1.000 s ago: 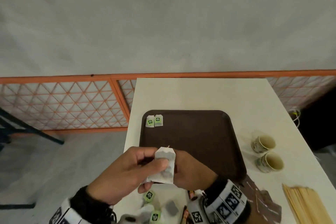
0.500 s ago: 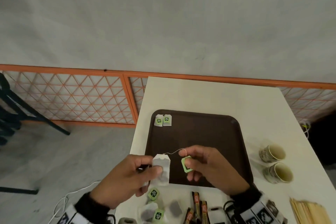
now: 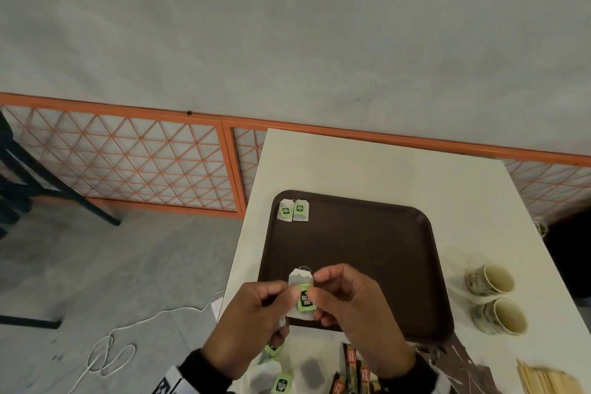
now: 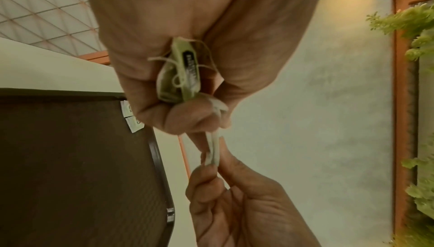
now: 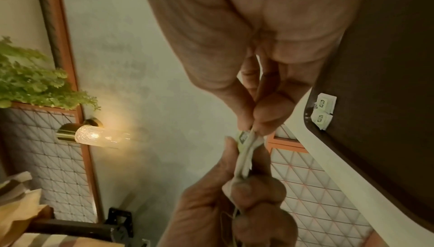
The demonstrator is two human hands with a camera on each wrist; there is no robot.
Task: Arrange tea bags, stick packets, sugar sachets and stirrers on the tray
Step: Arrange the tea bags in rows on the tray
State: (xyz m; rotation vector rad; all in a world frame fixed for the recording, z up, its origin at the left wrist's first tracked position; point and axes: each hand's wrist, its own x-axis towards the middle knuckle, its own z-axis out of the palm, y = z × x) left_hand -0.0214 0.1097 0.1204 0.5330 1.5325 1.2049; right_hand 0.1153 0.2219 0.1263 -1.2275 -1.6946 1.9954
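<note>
Both hands hold one white tea bag (image 3: 300, 285) just above the near edge of the brown tray (image 3: 351, 249). My left hand (image 3: 286, 289) pinches the bag's left side. My right hand (image 3: 315, 293) pinches its green tag (image 3: 305, 297) flat against the bag. In the left wrist view a second tea bag (image 4: 185, 72) with loose string sits tucked in the left palm. Two tea bags (image 3: 293, 209) lie side by side in the tray's far left corner. Several loose tea bags (image 3: 283, 384) and stick packets (image 3: 351, 365) lie on the table under my wrists.
Two paper cups (image 3: 492, 297) lie on their sides right of the tray. A bundle of wooden stirrers (image 3: 543, 381) is at the near right, with brown sachets (image 3: 470, 371) beside it. An orange lattice fence (image 3: 128, 163) and a floor cable (image 3: 108, 352) are left of the white table (image 3: 383, 163).
The right hand has brought the green tag back from the end of its stretched string and now holds it against the bag. The two hands have come together.
</note>
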